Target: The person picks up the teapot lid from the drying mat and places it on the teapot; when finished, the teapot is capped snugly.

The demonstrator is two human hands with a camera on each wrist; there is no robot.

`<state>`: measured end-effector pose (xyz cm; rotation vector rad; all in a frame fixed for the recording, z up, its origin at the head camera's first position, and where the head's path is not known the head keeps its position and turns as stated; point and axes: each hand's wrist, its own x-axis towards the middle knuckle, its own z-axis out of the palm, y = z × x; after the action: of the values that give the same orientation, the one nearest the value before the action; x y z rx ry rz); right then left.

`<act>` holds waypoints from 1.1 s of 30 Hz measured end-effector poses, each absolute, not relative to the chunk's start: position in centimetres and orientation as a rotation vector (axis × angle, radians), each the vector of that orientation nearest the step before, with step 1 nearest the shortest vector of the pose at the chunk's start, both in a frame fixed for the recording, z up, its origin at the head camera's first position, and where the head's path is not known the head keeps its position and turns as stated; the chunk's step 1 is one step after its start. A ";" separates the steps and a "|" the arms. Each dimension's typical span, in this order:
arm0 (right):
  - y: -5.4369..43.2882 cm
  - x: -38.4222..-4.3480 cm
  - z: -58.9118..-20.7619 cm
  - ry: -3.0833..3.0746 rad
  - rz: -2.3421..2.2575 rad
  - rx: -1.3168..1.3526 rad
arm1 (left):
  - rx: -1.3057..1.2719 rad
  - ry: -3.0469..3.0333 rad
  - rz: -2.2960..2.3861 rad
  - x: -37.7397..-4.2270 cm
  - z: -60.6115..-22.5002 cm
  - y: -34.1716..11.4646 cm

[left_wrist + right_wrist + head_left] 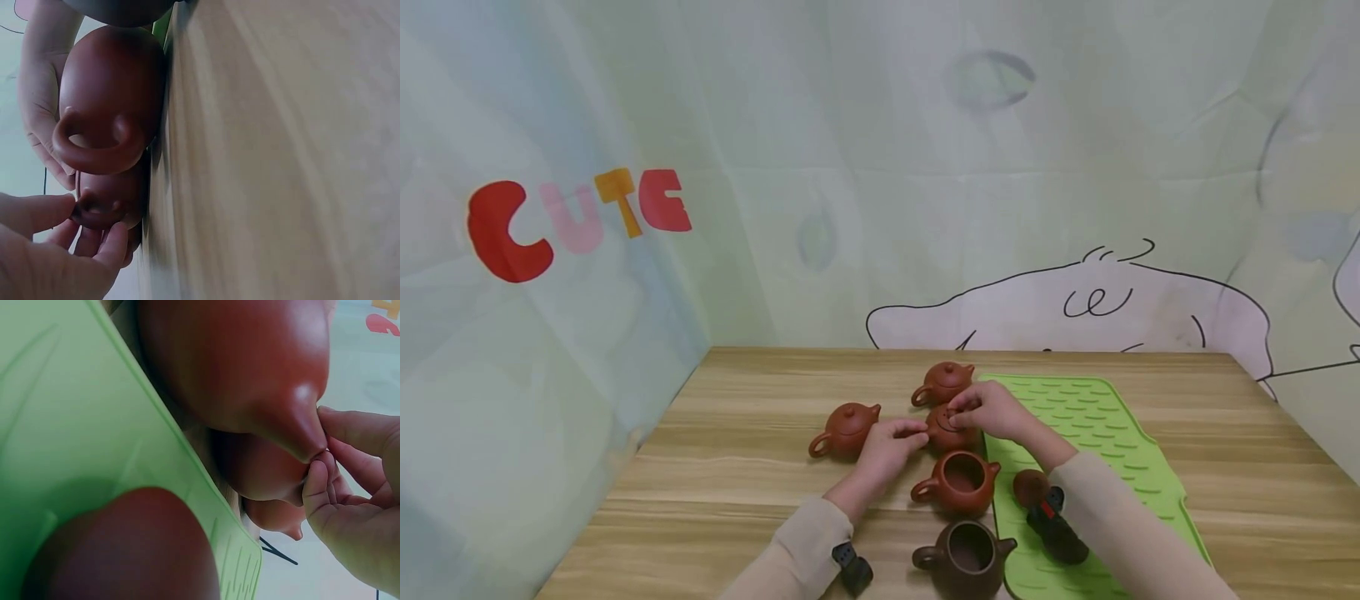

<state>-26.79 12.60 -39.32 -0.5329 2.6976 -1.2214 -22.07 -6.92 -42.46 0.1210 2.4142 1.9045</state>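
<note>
My left hand (pixel 887 454) pinches the handle (pixel 103 217) of a small reddish-brown clay teapot (pixel 946 442) between thumb and fingers. Over the top of this teapot, my right hand (pixel 996 412) pinches its lid with the fingertips. In the right wrist view, the spout of a nearer teapot (pixel 250 369) partly hides the right fingertips. That nearer one is an open reddish teapot (pixel 962 504) without a lid. Closest to me stands a dark brown teapot (pixel 973 579), also lidless.
A lidded teapot (pixel 946 383) stands behind the held one, and another lidded teapot (pixel 846 429) sits to its left. On the green textured mat (pixel 1097 425) at right lies a rounded reddish-brown piece (pixel 1030 486), partly behind the right wrist camera.
</note>
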 end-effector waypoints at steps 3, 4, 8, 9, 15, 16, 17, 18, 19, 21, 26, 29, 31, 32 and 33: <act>12.6 -26.8 -39.3 2.687 -1.227 -0.516 | 0.125 2.411 1.908 -22.1 -42.5 -6.9; 12.6 -26.8 -39.3 2.683 -1.228 -0.510 | 0.124 2.411 1.907 -22.1 -42.4 -6.9; 12.7 -26.7 -39.0 2.679 -1.226 -0.498 | 0.124 2.398 1.912 -22.2 -42.4 -6.9; 12.7 -26.6 -38.9 2.677 -1.231 -0.494 | 0.125 2.393 1.913 -22.2 -42.4 -6.9; 13.8 -25.9 -38.0 2.654 -1.305 -0.512 | 0.129 2.395 1.891 -21.9 -42.5 -6.9; 14.1 -25.8 -37.8 2.657 -1.312 -0.523 | 0.128 2.404 1.885 -21.8 -42.5 -7.0; 14.4 -25.6 -37.6 2.655 -1.322 -0.536 | 0.130 2.412 1.882 -21.7 -42.5 -7.0; 14.7 -25.4 -37.4 2.654 -1.332 -0.547 | 0.128 2.418 1.881 -21.6 -42.5 -7.1; 15.1 -25.2 -37.1 2.653 -1.340 -0.550 | 0.129 2.429 1.877 -21.5 -42.4 -7.2; 15.8 -24.7 -36.7 2.657 -1.348 -0.549 | 0.134 2.438 1.882 -21.1 -42.3 -7.5; 17.6 -23.2 -36.0 2.649 -1.372 -0.504 | 0.148 2.403 1.920 -20.2 -41.9 -8.0; 18.3 -22.3 -35.8 2.630 -1.396 -0.485 | 0.145 2.383 1.926 -19.6 -41.7 -8.2; 18.7 -21.8 -35.8 2.614 -1.415 -0.488 | 0.149 2.361 1.938 -19.3 -41.7 -8.2; 18.9 -21.5 -35.8 2.604 -1.426 -0.495 | 0.153 2.353 1.945 -19.1 -41.6 -8.2; 19.0 -21.3 -35.9 2.598 -1.436 -0.500 | 0.159 2.349 1.951 -18.9 -41.6 -8.3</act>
<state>-21.26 19.05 -35.88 -0.5004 2.5980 -1.4363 -18.91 -8.25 -41.61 0.1594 2.3487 1.9510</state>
